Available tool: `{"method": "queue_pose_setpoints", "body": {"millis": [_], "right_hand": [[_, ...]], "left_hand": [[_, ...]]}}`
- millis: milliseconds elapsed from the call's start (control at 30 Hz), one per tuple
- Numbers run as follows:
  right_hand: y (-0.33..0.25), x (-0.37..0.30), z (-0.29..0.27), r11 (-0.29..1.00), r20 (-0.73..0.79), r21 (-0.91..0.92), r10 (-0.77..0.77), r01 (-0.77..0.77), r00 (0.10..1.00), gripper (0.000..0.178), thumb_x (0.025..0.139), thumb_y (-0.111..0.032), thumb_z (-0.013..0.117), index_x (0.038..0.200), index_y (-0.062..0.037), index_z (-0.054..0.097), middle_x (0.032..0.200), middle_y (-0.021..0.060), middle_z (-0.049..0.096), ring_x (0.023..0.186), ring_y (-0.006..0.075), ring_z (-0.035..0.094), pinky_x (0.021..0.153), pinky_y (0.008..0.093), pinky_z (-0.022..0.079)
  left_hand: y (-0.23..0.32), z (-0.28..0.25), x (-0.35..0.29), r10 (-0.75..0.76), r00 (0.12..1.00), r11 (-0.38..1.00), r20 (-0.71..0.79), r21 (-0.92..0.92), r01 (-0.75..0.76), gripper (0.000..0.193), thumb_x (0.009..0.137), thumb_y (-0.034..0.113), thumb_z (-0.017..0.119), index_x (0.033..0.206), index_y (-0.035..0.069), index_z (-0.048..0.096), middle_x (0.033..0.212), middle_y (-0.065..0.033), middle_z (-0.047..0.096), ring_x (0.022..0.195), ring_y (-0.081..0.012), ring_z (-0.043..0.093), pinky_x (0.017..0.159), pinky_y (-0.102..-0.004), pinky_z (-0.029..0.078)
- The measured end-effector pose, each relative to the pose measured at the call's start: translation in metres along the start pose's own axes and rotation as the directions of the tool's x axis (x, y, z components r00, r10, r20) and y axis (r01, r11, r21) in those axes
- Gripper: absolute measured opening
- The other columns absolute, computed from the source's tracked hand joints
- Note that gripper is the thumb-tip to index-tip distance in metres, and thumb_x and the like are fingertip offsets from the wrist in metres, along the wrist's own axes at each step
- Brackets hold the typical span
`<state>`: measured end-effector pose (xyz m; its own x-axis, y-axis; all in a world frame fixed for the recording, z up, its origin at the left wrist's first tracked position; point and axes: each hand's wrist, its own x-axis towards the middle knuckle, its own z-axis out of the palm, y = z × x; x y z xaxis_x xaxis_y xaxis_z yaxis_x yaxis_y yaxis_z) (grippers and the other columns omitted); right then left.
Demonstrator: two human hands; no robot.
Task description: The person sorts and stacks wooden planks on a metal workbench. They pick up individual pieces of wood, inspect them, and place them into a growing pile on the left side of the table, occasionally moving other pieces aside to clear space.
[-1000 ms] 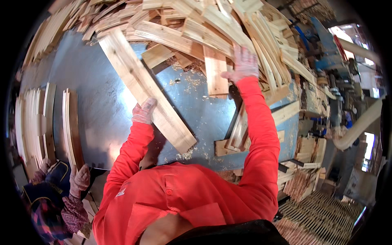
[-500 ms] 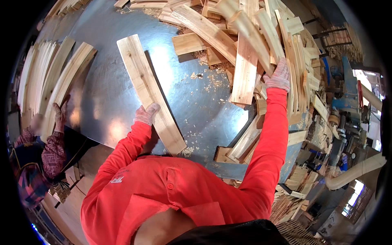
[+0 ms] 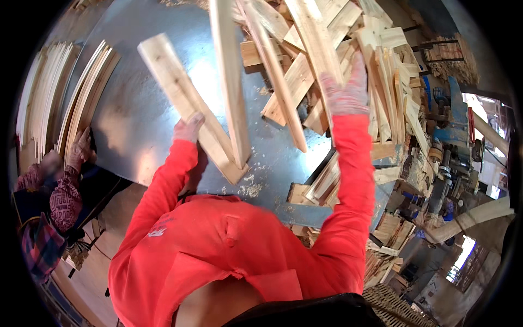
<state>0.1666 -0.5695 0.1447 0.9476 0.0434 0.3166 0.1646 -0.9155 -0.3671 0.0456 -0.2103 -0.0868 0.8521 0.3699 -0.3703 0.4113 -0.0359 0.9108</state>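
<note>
Head view: left hand point(image 3: 188, 128) grips a plank point(image 3: 174, 77), right hand point(image 3: 347, 98) spreads against another point(image 3: 316, 43); shirt point(image 3: 201, 256) bears lettering point(image 3: 157, 232).

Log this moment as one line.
Left grip: on slanted board | Right grip: at near end of another board | Grey table: shavings beside slanted board's lower end | Co-worker's hand: at boards, left

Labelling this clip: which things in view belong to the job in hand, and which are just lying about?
In the job, judging by the hands:
long board, held by left hand
plank, at right hand
second board, overlapping the long board in view
metal table

Apparently lying about:
wood shavings
short wood pieces beneath the right forearm
</note>
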Motion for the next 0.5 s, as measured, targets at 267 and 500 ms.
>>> {"method": "queue_pose_setpoints", "body": {"millis": [267, 500], "right_hand": [[0.023, -0.031, 0.057, 0.861, 0.289, -0.424, 0.421, -0.28, 0.859, 0.104, 0.07, -0.056, 0.074, 0.151, -0.0165, 0.021, 0.142, 0.0287, 0.038, 0.131, 0.0427, 0.038, 0.109, 0.0467, 0.034], [-0.128, -0.106, 0.096, 0.821, 0.404, 0.354, 0.297, -0.448, 0.865, 0.093, 0.06, -0.046, 0.084, 0.139, -0.0149, 0.046, 0.115, 0.0196, 0.056, 0.097, 0.0299, 0.062, 0.082, 0.0401, 0.055]], "left_hand": [[0.013, -0.034, 0.054, -0.231, 0.97, 0.854, -0.073, 0.462, 0.238, 0.049, 0.081, 0.046, 0.063, 0.111, 0.007, 0.065, 0.099, -0.0181, 0.069, 0.091, -0.0347, 0.065, 0.079, -0.0401, 0.051], [0.019, -0.049, 0.043, -0.379, 0.922, 0.882, -0.077, 0.272, 0.385, 0.088, 0.082, 0.059, 0.058, 0.14, -0.003, 0.038, 0.137, -0.0202, 0.05, 0.129, -0.0323, 0.045, 0.107, -0.0325, 0.033]]}}
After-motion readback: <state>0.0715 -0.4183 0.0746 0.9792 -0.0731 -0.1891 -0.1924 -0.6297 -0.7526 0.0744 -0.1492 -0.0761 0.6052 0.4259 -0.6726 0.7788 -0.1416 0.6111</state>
